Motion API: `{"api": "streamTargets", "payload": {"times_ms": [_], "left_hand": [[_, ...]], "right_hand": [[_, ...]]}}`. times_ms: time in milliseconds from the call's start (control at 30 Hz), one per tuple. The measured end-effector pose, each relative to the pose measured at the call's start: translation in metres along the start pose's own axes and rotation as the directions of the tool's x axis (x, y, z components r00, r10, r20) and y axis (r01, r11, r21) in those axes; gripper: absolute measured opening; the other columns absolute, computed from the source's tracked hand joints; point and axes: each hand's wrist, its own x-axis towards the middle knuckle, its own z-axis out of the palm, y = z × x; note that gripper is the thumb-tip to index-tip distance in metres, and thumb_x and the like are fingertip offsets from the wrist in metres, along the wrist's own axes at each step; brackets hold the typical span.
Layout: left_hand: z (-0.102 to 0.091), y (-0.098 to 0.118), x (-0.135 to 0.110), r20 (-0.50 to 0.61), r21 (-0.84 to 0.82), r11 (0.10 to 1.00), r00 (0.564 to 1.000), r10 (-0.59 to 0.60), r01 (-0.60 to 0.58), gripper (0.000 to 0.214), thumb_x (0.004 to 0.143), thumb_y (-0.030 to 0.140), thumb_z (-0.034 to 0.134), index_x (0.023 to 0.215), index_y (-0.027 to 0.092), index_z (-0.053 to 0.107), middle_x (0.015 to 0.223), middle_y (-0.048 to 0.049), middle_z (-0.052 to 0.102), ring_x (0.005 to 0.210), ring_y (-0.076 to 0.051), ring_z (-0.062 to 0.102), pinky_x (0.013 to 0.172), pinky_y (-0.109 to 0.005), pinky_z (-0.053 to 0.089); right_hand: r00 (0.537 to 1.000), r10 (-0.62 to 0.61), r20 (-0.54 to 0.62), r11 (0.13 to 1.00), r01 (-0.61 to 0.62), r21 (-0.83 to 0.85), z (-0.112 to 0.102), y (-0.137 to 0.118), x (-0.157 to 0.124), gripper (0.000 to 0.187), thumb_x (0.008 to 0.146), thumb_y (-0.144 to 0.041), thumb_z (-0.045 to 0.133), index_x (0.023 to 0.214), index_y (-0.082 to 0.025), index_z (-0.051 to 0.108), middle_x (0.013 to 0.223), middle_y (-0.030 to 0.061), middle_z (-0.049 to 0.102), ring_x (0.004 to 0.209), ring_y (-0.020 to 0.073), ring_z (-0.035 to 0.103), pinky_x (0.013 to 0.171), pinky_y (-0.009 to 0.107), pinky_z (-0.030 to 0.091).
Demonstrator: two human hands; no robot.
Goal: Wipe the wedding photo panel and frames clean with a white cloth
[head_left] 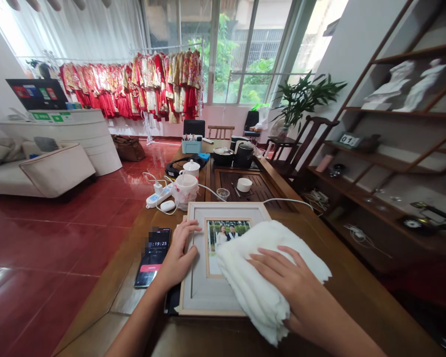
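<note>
A light-coloured picture frame [202,297] lies on the wooden table in front of me. Inside it is a photo [223,235] of two people outdoors, partly covered. My left hand [180,250] grips the frame's left edge, with fingertips and thumb over the border. On the frame's right side rests a folded white cloth [260,248], which hides that part of the photo and border. My right hand [293,282] holds this cloth from above, fingers spread across it and the thumb out of sight. Left of the frame lies a phone [154,258] with a timer on its screen.
Beyond the frame stand a pink-white cup [186,191], a lidded white cup [192,168] and a power strip [159,196] with cables. A small white bowl [244,185] sits on the tea tray [223,181]. Shelves [386,148] rise at the right.
</note>
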Motion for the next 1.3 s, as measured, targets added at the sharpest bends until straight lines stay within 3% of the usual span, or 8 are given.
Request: {"api": "streamTargets", "payload": {"times_ms": [167, 400, 733, 967, 1167, 1300], "left_hand": [[0.001, 0.003, 0.002, -0.01, -0.007, 1.0, 1.0, -0.005, 0.005, 0.042, 0.079, 0.006, 0.046, 0.116, 0.024, 0.057, 0.14, -0.0075, 0.048, 0.14, -0.028, 0.03, 0.115, -0.055, 0.019], [-0.001, 0.006, 0.001, 0.003, -0.036, 0.999, 1.0, -0.022, 0.022, 0.033, 0.087, 0.013, 0.047, 0.117, 0.025, 0.058, 0.142, -0.0072, 0.047, 0.142, -0.028, 0.027, 0.116, -0.054, 0.019], [-0.004, 0.003, -0.003, 0.029, -0.061, 0.998, 1.0, 0.01, -0.008, 0.041, 0.092, 0.011, 0.038, 0.129, 0.025, 0.047, 0.151, -0.008, 0.03, 0.144, -0.025, 0.023, 0.117, -0.051, 0.019], [-0.006, 0.0, -0.003, 0.013, -0.042, 0.998, 0.998, 0.055, -0.055, 0.045, 0.089, 0.006, 0.035, 0.129, 0.024, 0.046, 0.147, -0.0096, 0.033, 0.142, -0.023, 0.026, 0.117, -0.049, 0.022], [-0.004, -0.002, -0.004, 0.017, -0.005, 0.998, 0.998, 0.057, -0.057, 0.047, 0.091, 0.008, 0.037, 0.135, 0.024, 0.042, 0.146, -0.0103, 0.036, 0.141, -0.025, 0.029, 0.117, -0.049, 0.023], [-0.005, -0.001, -0.004, 0.057, 0.008, 0.997, 0.995, 0.079, -0.079, 0.061, 0.085, 0.003, 0.039, 0.142, 0.025, 0.036, 0.152, -0.0079, 0.03, 0.145, -0.025, 0.02, 0.119, -0.049, 0.015]], "right_hand": [[0.996, -0.067, 0.063, 0.992, 0.06, 0.115, 0.008, -0.022, 0.021, 0.079, 0.062, -0.015, 0.055, 0.14, -0.026, 0.044, 0.14, 0.0099, 0.055, 0.129, 0.0336, 0.045, 0.108, 0.058, 0.02], [0.985, -0.136, 0.103, 0.982, 0.12, 0.144, 0.013, -0.04, 0.039, 0.078, 0.066, -0.024, 0.058, 0.142, -0.024, 0.039, 0.145, 0.0121, 0.048, 0.133, 0.0369, 0.039, 0.109, 0.062, 0.016], [0.951, -0.255, 0.173, 0.963, 0.234, 0.132, 0.001, -0.022, 0.07, 0.062, 0.071, -0.023, 0.056, 0.133, -0.027, 0.047, 0.137, 0.0105, 0.055, 0.128, 0.0314, 0.043, 0.103, 0.057, 0.021], [0.93, -0.343, 0.13, 0.939, 0.343, 0.026, 0.002, 0.0, 0.109, 0.048, 0.079, -0.027, 0.057, 0.127, -0.026, 0.054, 0.129, 0.0104, 0.061, 0.119, 0.0268, 0.051, 0.101, 0.049, 0.025], [0.93, -0.347, 0.123, 0.935, 0.353, -0.032, 0.002, 0.018, 0.131, 0.054, 0.076, -0.025, 0.06, 0.13, -0.024, 0.054, 0.128, 0.0108, 0.061, 0.118, 0.0263, 0.052, 0.1, 0.048, 0.027], [0.93, -0.344, 0.129, 0.931, 0.356, -0.083, -0.001, 0.021, 0.138, 0.053, 0.077, -0.024, 0.059, 0.13, -0.025, 0.054, 0.13, 0.0111, 0.06, 0.119, 0.0279, 0.052, 0.1, 0.051, 0.027]]}}
